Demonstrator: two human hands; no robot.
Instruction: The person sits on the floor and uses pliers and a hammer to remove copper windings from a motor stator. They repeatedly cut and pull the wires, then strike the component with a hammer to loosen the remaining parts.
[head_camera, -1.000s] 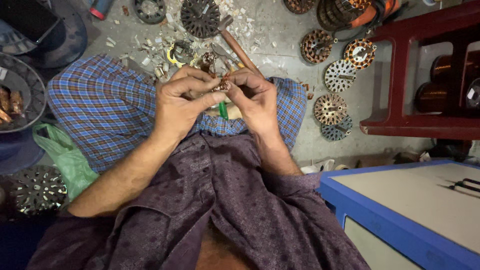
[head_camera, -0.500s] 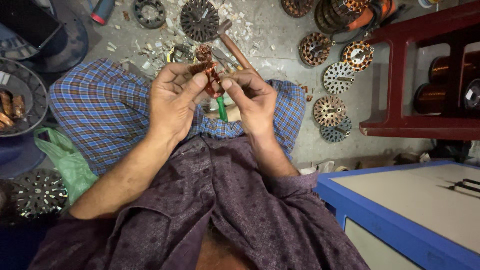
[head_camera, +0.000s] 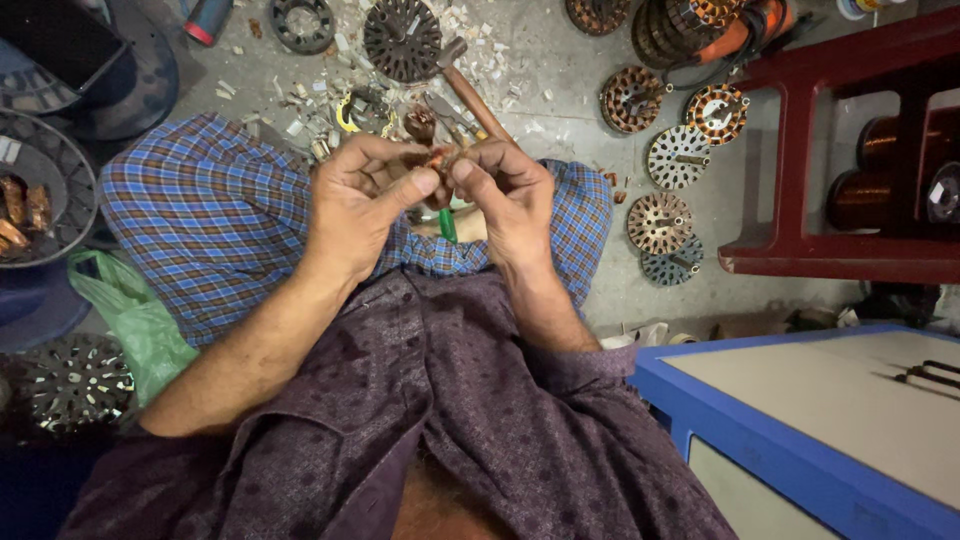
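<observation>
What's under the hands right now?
Under the left hand and right hand lies the blue checked cloth on the lap; a green handle pokes down. The rest is covered.

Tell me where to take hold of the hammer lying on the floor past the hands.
Grip the hammer on its wooden handle, around the middle, coming from above. The handle lies flat on the floor, slanting from the metal head near the dark round stator down toward the right hand. Its lower end is hidden behind that hand, so the bare mid-section is probably the easiest place to close around.
</observation>
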